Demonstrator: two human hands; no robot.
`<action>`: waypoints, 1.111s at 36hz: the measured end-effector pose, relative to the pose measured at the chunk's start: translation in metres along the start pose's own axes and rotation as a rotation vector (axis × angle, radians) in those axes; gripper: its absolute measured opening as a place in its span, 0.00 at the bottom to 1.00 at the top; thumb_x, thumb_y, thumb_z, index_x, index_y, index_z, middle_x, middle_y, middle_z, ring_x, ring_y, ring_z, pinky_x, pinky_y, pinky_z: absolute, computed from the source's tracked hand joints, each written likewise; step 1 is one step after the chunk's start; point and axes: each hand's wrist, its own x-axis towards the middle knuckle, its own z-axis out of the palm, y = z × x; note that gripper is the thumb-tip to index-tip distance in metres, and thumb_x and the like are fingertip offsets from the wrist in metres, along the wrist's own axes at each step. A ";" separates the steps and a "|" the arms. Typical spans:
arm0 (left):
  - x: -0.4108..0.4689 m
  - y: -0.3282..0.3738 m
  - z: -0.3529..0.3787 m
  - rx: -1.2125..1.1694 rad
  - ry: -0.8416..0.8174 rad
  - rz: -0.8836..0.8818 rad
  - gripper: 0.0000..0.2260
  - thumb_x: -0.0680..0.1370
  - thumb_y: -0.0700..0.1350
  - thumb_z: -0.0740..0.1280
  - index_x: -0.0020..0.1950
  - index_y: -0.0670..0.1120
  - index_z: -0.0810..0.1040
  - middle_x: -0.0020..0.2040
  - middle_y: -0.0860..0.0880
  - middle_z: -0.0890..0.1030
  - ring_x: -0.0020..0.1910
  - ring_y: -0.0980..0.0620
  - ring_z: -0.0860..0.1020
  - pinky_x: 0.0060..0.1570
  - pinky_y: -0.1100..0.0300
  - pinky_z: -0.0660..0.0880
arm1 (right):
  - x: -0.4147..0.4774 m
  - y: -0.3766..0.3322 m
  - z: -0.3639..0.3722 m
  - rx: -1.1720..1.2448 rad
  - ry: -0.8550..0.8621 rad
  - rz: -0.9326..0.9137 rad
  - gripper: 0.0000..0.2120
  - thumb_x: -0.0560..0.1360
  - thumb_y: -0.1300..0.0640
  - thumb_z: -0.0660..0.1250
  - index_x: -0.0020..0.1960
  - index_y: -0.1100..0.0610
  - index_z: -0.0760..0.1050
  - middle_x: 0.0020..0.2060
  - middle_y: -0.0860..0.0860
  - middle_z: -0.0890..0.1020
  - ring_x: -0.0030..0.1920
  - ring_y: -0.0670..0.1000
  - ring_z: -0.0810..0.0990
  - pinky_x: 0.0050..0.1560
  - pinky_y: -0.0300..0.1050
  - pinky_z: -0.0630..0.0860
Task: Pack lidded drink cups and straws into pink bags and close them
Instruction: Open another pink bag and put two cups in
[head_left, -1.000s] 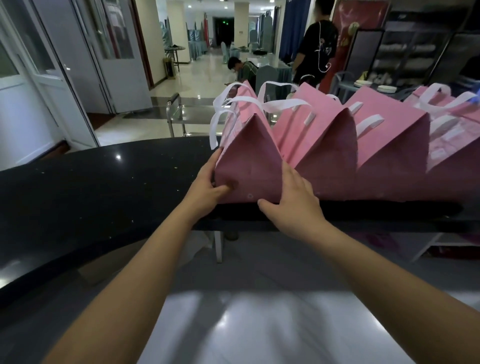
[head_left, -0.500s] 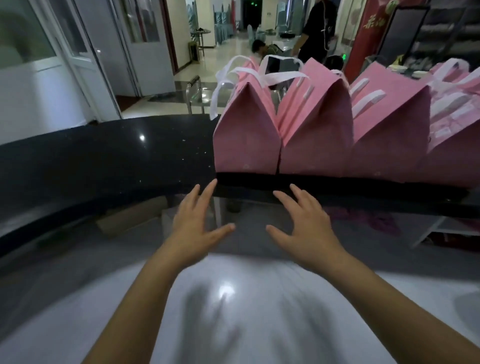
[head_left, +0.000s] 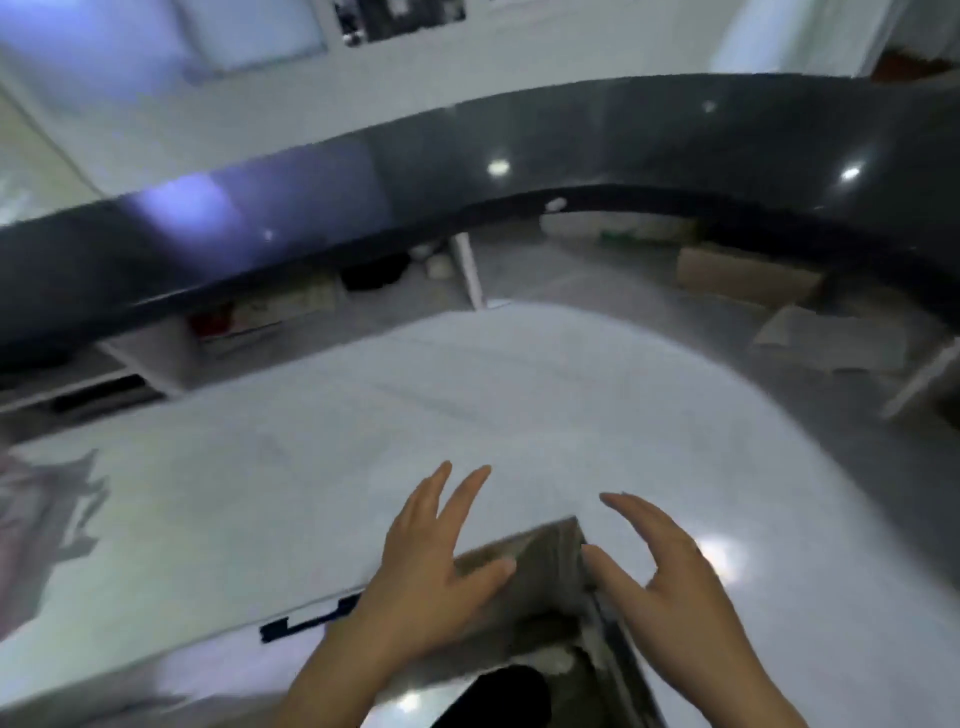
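My left hand (head_left: 431, 566) hovers over the white lower counter (head_left: 322, 467) with its fingers spread and nothing in it. Beside it, my right hand (head_left: 660, 566) is also open and holds nothing. Both hands are low in the view, near the counter's inner corner. The row of pink bags is out of view. A blurred pinkish shape (head_left: 31, 525) shows at the far left edge; I cannot tell what it is. No cups or straws are visible.
A curved black raised counter top (head_left: 571, 150) arcs across the upper half. Under it are shelves with cardboard boxes (head_left: 748, 275) and small items. A dark gap (head_left: 524, 613) opens at the white counter's corner, between my hands. The picture is motion-blurred.
My hands let go of the leftmost pink bag and drew back over the white counter. My view swung left and down, so the bags left the frame.
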 end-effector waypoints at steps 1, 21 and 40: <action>-0.021 -0.013 -0.006 -0.016 0.034 -0.053 0.34 0.77 0.64 0.67 0.70 0.78 0.46 0.80 0.63 0.40 0.79 0.59 0.41 0.78 0.52 0.48 | 0.000 -0.007 0.012 0.011 -0.056 -0.050 0.21 0.75 0.40 0.67 0.66 0.32 0.67 0.70 0.35 0.68 0.72 0.41 0.64 0.72 0.45 0.64; -0.236 -0.247 -0.210 -0.103 0.845 -0.556 0.31 0.77 0.55 0.71 0.77 0.62 0.62 0.81 0.50 0.57 0.78 0.48 0.55 0.74 0.42 0.60 | -0.037 -0.194 0.231 -0.236 -0.476 -0.557 0.21 0.75 0.37 0.65 0.66 0.29 0.63 0.66 0.27 0.64 0.62 0.33 0.67 0.62 0.36 0.67; -0.186 -0.488 -0.459 0.152 0.533 -0.580 0.30 0.71 0.44 0.74 0.73 0.50 0.72 0.65 0.43 0.80 0.59 0.41 0.79 0.57 0.47 0.78 | -0.041 -0.479 0.576 -0.484 -0.545 -0.689 0.31 0.76 0.29 0.54 0.76 0.33 0.51 0.80 0.53 0.56 0.77 0.63 0.58 0.69 0.62 0.65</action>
